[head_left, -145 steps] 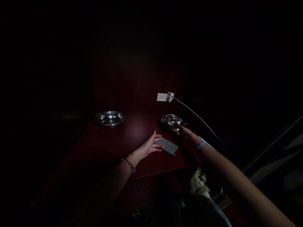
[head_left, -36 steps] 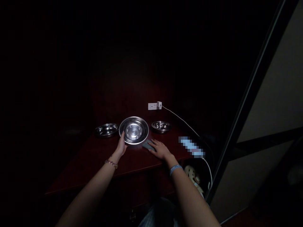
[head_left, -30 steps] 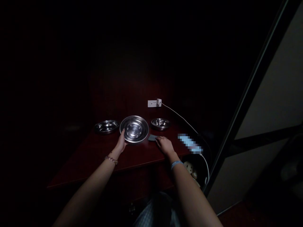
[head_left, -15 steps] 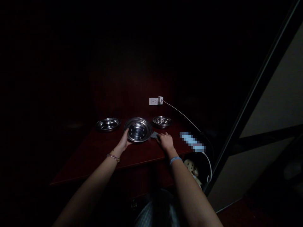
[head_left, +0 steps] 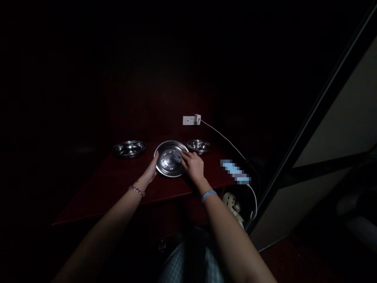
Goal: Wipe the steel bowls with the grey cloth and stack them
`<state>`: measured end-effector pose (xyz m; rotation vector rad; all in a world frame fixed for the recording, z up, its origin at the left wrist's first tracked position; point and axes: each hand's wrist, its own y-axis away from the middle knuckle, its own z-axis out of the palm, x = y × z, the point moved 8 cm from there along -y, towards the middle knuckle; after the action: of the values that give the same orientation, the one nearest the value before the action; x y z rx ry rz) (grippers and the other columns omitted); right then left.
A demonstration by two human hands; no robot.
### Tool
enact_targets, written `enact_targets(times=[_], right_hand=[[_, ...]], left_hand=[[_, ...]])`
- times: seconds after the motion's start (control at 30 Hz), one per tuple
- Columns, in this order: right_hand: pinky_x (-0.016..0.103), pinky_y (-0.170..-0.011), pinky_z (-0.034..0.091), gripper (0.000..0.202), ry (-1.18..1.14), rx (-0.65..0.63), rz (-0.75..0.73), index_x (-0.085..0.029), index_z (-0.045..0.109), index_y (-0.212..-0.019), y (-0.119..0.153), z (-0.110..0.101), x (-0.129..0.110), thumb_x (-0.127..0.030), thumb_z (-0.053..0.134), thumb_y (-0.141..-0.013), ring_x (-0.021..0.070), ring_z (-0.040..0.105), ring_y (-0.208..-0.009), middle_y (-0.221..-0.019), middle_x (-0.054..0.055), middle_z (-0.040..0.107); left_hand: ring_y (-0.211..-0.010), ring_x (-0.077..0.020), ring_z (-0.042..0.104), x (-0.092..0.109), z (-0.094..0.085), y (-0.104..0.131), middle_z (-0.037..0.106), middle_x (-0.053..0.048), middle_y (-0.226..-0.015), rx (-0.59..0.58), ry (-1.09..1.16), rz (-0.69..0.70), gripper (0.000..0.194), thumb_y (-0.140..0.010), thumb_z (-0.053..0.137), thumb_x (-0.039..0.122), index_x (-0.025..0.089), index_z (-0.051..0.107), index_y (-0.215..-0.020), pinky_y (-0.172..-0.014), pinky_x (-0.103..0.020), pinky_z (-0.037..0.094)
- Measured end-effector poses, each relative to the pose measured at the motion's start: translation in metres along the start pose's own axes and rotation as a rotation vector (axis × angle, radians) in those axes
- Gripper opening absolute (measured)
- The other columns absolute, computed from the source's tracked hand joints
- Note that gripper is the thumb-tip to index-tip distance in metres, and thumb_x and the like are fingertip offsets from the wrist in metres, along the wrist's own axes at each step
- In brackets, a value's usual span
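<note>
A shiny round steel plate (head_left: 167, 169) is tilted up towards me above the dark red table. My left hand (head_left: 152, 168) grips its left rim, thumb on the front side and the other fingers mostly hidden. With closed fingers, my right hand (head_left: 193, 164) holds a small grey cloth (head_left: 177, 156) against the inside of the plate, right of its middle. Behind my right hand stands a smaller stack of steel bowls (head_left: 199, 146). Off to the left sits another steel dish (head_left: 129, 148), which neither hand touches.
A white charger (head_left: 197, 119) is plugged into the wall socket (head_left: 187, 120); its cable (head_left: 224, 137) runs to a blurred-out phone (head_left: 235, 171) on the right of the table (head_left: 106, 188). Pale clog shoes (head_left: 231, 204) sit under the table's right end.
My right hand has brought the grey cloth from beside the plate up and left onto its inner face. The plate has tilted a little more; the whole view has shifted slightly.
</note>
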<state>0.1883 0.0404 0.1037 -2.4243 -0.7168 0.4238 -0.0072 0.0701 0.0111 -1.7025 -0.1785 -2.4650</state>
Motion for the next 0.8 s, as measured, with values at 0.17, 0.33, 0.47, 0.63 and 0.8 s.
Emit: enact_targets(times=[0.17, 0.33, 0.47, 0.63, 0.8], right_hand=[[0.035, -0.111, 0.049, 0.031, 0.095, -0.325, -0.198, -0.015, 0.077, -0.122, 0.006, 0.038, -0.034, -0.029, 0.055, -0.105, 0.0269, 0.066, -0.130, -0.135, 0.014, 0.074], [0.034, -0.114, 0.048, 0.049, -0.004, -0.373, -0.228, -0.018, 0.067, -0.142, 0.013, 0.045, -0.032, -0.045, 0.041, -0.111, 0.0249, 0.062, -0.138, -0.151, 0.010, 0.064], [0.037, -0.117, 0.046, 0.054, 0.017, -0.389, -0.214, -0.020, 0.064, -0.148, 0.016, 0.043, -0.020, -0.047, 0.033, -0.112, 0.0253, 0.061, -0.139, -0.155, 0.008, 0.060], [0.042, -0.127, 0.033, 0.061, 0.045, -0.461, -0.093, -0.012, 0.053, -0.156, 0.016, 0.051, -0.012, -0.047, 0.029, -0.112, 0.0285, 0.047, -0.152, -0.163, 0.013, 0.049], [0.049, -0.128, 0.031, 0.070, -0.027, -0.541, 0.055, -0.008, 0.039, -0.164, 0.020, 0.066, -0.018, -0.053, 0.024, -0.111, 0.0328, 0.037, -0.158, -0.169, 0.019, 0.034]], left_hand=[[-0.135, -0.0337, 0.064, 0.005, 0.011, 0.005, 0.075, -0.018, -0.132, -0.065, -0.034, -0.020, 0.066, -0.099, 0.046, 0.070, 0.018, 0.073, -0.129, -0.117, -0.046, 0.048], [-0.136, -0.0325, 0.064, 0.008, 0.011, 0.007, 0.075, -0.016, -0.135, -0.034, -0.003, -0.013, 0.062, -0.101, 0.045, 0.067, 0.020, 0.073, -0.129, -0.115, -0.046, 0.051], [-0.136, -0.0325, 0.063, 0.004, 0.008, 0.007, 0.071, -0.016, -0.140, -0.007, -0.009, -0.021, 0.059, -0.097, 0.055, 0.066, 0.021, 0.070, -0.133, -0.109, -0.046, 0.055], [-0.133, -0.0298, 0.065, 0.001, 0.005, 0.004, 0.066, -0.014, -0.146, 0.015, -0.035, 0.040, 0.058, -0.091, 0.069, 0.059, 0.026, 0.060, -0.138, -0.098, -0.042, 0.061], [-0.128, -0.0264, 0.067, -0.002, 0.004, 0.004, 0.067, -0.011, -0.140, 0.085, -0.146, 0.112, 0.066, -0.086, 0.077, 0.037, 0.028, 0.043, -0.141, -0.104, -0.042, 0.056]])
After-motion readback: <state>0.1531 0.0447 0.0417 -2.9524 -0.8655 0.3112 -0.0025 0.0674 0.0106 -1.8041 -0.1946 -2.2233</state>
